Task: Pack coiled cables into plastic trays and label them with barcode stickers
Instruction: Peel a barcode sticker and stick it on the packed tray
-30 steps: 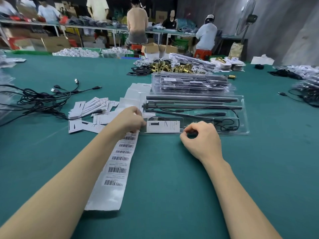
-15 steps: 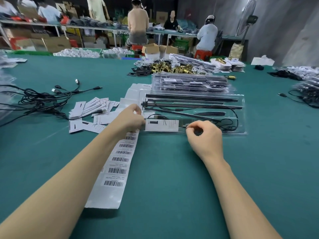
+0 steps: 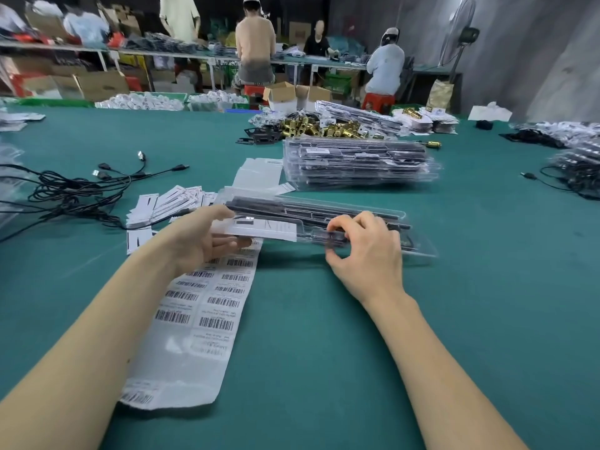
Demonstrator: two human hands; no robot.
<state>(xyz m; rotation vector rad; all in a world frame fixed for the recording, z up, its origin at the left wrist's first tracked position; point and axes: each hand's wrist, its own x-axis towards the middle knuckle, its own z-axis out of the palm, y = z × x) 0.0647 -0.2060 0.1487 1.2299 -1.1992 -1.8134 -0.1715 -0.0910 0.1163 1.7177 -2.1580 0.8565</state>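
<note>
Nearest the viewer, a sheet of barcode stickers (image 3: 198, 306) lies flat on the green table (image 3: 324, 368), its near rows already stripped to bare backing, so several labels are judged to have been used. Just beyond the sheet's far end, a clear plastic tray (image 3: 324, 222) is held tilted, its near edge raised off the table. The left hand (image 3: 201, 241) supports the tray's left end, the thumb on top and the fingers curled beneath it. The right hand (image 3: 367, 248) pinches the tray's near edge between thumb and curled fingers. Dark cable and rod-like parts are seen inside the tray, along with a white card; whether a barcode sticker has been applied to it cannot be told. Left of the tray, loose white cards (image 3: 165, 206) and unpacked black cables (image 3: 65, 193) remain, which suggests more packing is left. Beyond the tray, a stack of filled trays (image 3: 357, 164) is seen, judged to be finished work.
</note>
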